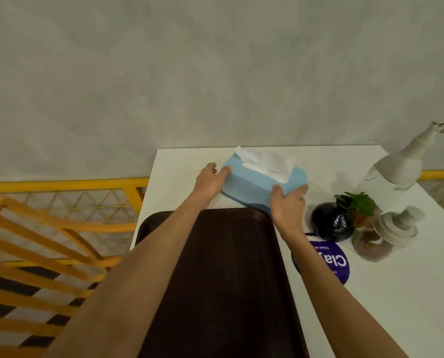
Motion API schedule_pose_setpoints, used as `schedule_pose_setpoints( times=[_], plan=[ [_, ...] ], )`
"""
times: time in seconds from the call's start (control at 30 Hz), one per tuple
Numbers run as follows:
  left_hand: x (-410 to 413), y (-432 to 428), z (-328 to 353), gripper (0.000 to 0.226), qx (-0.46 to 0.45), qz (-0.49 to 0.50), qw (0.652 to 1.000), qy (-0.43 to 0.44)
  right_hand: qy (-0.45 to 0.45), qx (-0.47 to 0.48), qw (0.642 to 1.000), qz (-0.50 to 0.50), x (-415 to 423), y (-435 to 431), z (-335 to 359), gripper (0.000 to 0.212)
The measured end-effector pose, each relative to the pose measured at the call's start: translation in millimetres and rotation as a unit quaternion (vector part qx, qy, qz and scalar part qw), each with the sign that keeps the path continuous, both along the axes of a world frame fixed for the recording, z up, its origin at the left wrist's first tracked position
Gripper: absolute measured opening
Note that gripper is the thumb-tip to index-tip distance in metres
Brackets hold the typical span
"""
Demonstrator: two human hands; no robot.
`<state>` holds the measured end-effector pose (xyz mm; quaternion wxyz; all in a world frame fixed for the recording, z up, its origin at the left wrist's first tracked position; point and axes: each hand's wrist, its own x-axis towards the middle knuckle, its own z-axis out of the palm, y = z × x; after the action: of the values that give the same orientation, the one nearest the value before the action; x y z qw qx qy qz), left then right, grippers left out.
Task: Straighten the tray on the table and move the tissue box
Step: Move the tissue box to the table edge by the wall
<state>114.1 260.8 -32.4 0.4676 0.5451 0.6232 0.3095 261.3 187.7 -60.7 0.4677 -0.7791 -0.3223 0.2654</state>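
Both bare forearms reach forward from the bottom of the view, converging toward the far side. The left hand (210, 182) lies palm-down at the end of a straight wrist, its fingers curled over one short end of the pale blue tissue box (261, 186), thumb spread outward. The right hand (288, 204) clasps the opposite end, fingers wrapped over the upper edge, knuckles raised and wrist bent slightly inward.

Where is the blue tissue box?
The light blue tissue box sits at the white table's far end, just beyond the dark brown tray, held between both hands.
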Motion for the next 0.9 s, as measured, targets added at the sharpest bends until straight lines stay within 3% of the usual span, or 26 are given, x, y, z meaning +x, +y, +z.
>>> schedule_pose_setpoints(
  times=[0.3,0.67,0.9],
  plan=[
    [-2.2,35.8,-20.8,0.049,0.025,0.002,0.999,-0.022,-0.007,0.032,0.998,0.046,-3.2,37.3,-4.4,0.069],
    [-89.0,58.5,-37.4,0.06,0.032,0.112,0.992,-0.039,-0.014,0.0,0.965,0.262,-37.8,108.4,0.9,0.073],
    [-125.8,81.3,-34.0,0.047,0.038,0.099,0.994,-0.009,-0.003,0.023,0.952,0.304,-70.5,141.8,-3.9,0.067]
  ],
)
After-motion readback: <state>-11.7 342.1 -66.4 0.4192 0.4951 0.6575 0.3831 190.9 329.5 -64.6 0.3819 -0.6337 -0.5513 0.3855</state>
